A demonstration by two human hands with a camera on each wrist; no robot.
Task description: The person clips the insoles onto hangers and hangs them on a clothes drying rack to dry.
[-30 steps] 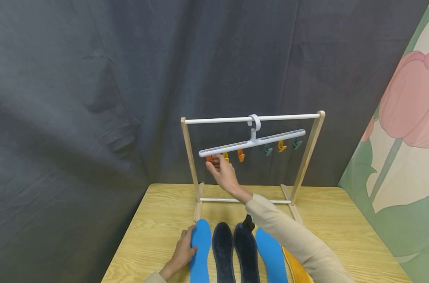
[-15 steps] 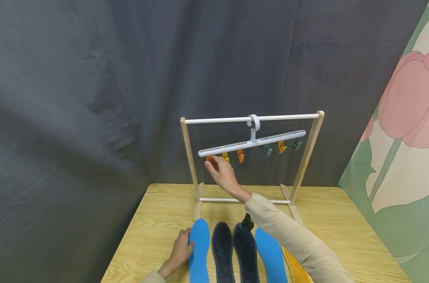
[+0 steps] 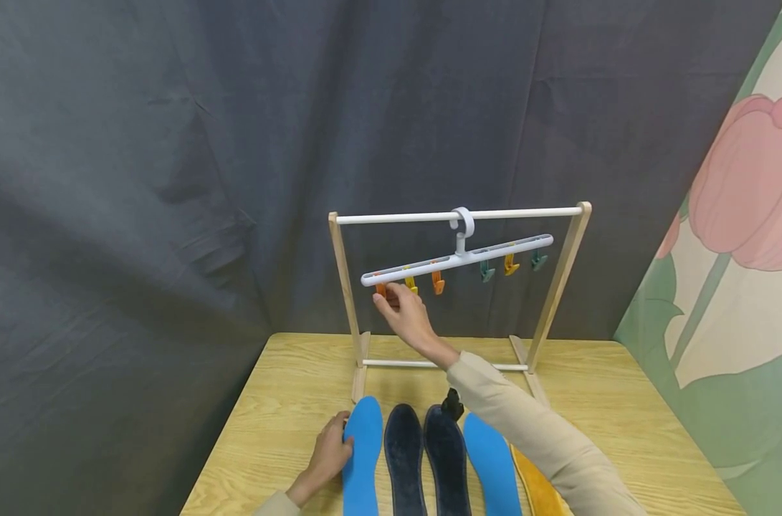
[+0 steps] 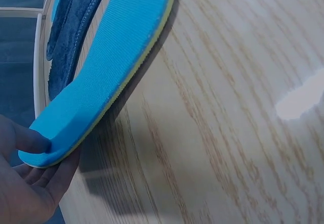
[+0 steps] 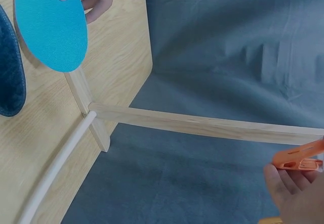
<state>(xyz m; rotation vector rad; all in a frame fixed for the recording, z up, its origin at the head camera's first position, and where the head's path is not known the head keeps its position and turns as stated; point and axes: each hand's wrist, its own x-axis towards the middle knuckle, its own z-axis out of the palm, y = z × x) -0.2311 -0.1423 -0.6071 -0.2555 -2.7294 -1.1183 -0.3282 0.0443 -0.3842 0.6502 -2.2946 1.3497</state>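
Observation:
A blue insole [image 3: 363, 448] lies leftmost in a row on the table. My left hand [image 3: 329, 451] pinches its edge, thumb on top and fingers underneath. In the left wrist view that end of the insole [image 4: 76, 113] is tilted up off the wood, with a shadow below. Up at the rack, my right hand [image 3: 406, 315] pinches an orange clip [image 5: 298, 155] at the left end of a white hanger [image 3: 423, 268]. The hanger hangs slanted, its left end nearer me. Whether the clip's jaws are apart cannot be made out.
Two dark fuzzy insoles [image 3: 405, 459], another blue insole [image 3: 492, 466] and a yellow one [image 3: 537, 487] continue the row; my right sleeve partly covers the yellow one. A wooden rack [image 3: 345, 272] with a white top rod [image 3: 391, 218] stands behind. Several coloured clips [image 3: 439, 283] hang farther along.
My left hand and the blue insole have shifted slightly left, with the hand's fingers now under the edge. My right hand stays at the orange clip.

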